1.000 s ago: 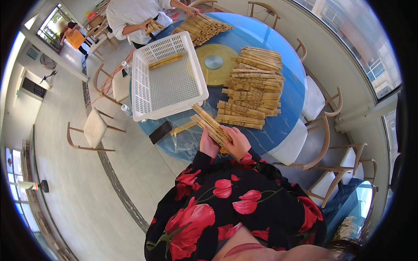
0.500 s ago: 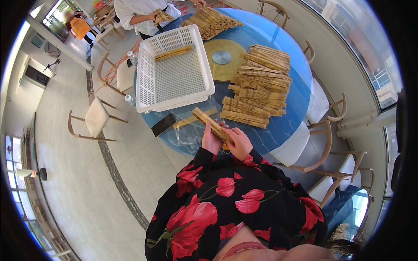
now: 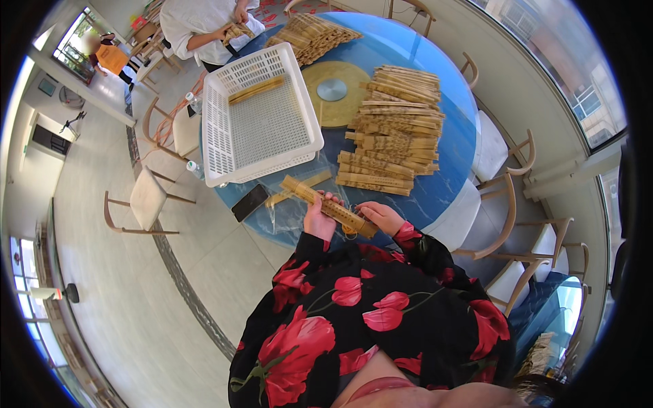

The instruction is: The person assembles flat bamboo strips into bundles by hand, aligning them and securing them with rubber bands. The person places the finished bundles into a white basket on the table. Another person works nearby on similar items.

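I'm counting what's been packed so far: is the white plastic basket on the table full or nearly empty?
Nearly empty. The white basket holds only a couple of rolled bamboo bundles at its far end; the rest of its perforated floor shows bare.

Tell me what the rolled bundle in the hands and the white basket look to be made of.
Rolled bundle, held by left hand and right hand: likely bamboo slats, tan, matte, with thin parallel strips. White basket: apparently moulded plastic, with a regular perforated grid and slightly glossy rim.
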The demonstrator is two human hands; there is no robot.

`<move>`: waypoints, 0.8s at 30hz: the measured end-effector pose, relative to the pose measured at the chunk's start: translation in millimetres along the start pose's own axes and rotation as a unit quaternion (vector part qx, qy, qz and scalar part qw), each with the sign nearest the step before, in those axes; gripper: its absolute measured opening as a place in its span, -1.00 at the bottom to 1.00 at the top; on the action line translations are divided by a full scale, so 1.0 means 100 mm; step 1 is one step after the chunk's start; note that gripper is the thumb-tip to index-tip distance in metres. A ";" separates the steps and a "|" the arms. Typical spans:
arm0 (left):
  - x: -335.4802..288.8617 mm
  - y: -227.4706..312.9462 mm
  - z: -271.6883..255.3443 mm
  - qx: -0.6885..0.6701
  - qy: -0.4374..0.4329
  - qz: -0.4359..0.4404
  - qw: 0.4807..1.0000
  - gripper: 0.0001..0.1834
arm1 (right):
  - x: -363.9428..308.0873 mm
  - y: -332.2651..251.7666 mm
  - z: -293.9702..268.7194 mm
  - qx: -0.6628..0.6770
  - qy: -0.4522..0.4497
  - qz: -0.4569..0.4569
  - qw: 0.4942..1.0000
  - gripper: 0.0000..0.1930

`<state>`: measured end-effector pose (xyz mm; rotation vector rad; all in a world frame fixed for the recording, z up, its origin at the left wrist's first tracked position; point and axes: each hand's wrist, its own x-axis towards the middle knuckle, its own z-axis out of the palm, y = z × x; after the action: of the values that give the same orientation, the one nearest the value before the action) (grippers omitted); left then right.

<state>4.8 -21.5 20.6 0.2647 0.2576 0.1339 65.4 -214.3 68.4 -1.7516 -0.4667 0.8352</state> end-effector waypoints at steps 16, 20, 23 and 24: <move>-0.16 0.15 -0.33 0.023 0.110 0.009 0.994 -0.84 | 0.30 0.70 -0.13 -0.210 0.173 -0.071 0.960 -0.79; -0.17 0.20 -0.29 0.029 0.145 0.020 0.989 -0.82 | 0.48 0.90 -0.66 -0.372 0.309 -0.063 0.873 -0.83; -0.17 0.23 -0.36 0.021 0.127 0.032 0.991 -0.80 | 0.60 0.92 -0.88 -0.478 0.328 -0.083 0.811 -0.75; -0.17 0.23 -0.36 0.016 0.122 0.034 0.992 -0.79 | 0.64 0.95 -0.91 -0.499 0.322 -0.077 0.801 -0.76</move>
<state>-23.5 6.5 -3.0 0.2897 0.4935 0.2298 166.3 -263.0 -25.3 -2.7459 -0.6156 -0.2733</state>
